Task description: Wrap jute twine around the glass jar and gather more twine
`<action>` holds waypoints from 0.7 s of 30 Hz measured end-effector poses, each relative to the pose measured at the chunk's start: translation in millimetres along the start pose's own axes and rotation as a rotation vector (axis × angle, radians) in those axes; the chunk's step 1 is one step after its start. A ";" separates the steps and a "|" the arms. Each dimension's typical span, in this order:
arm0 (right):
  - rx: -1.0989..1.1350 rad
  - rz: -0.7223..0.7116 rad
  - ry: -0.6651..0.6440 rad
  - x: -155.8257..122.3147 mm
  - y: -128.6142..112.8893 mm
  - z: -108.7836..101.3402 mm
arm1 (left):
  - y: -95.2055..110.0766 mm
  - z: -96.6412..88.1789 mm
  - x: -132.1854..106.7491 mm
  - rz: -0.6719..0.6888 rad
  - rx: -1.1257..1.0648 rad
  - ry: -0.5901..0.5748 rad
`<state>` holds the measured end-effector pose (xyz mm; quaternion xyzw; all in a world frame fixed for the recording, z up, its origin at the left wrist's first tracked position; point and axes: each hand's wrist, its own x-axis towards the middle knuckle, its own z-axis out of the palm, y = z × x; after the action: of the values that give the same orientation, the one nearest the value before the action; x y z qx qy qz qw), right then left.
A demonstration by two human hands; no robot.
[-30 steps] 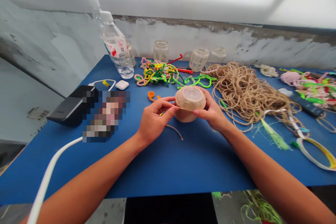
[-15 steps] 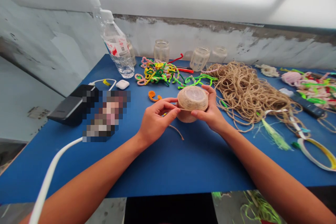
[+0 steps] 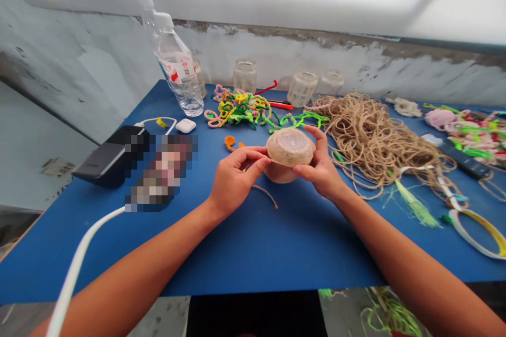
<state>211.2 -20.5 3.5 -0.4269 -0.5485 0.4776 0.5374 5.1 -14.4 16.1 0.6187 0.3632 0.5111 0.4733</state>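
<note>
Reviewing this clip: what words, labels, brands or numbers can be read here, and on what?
Nothing is legible: the red-and-white label on the plastic water bottle is too blurred to read, and so is the faint mark on the black device.

A: What's the round piece (image 3: 289, 148) made of?
B: Rough jute twine wound around smooth, translucent plastic.
A: And the far bottle (image 3: 178, 84)?
B: Glossy clear plastic. The worktop (image 3: 253, 253) looks matt, and the pipe cleaners (image 3: 237, 109) look fuzzy.
</note>
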 end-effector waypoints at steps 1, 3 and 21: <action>-0.014 -0.003 0.000 -0.5 0.8 0.5 | 0.1 -0.1 -0.1 0.009 0.005 -0.002; -0.041 -0.004 0.015 -1.2 2.2 2.2 | -0.1 -0.4 -0.2 0.020 0.010 -0.006; -0.005 -0.078 0.059 -0.3 5.4 6.1 | -9.7 -3.3 5.2 0.182 0.111 0.033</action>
<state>204.8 -20.2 -1.7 -0.4202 -0.5500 0.4422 0.5705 3.4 -6.1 8.4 0.6658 0.3411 0.5413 0.3838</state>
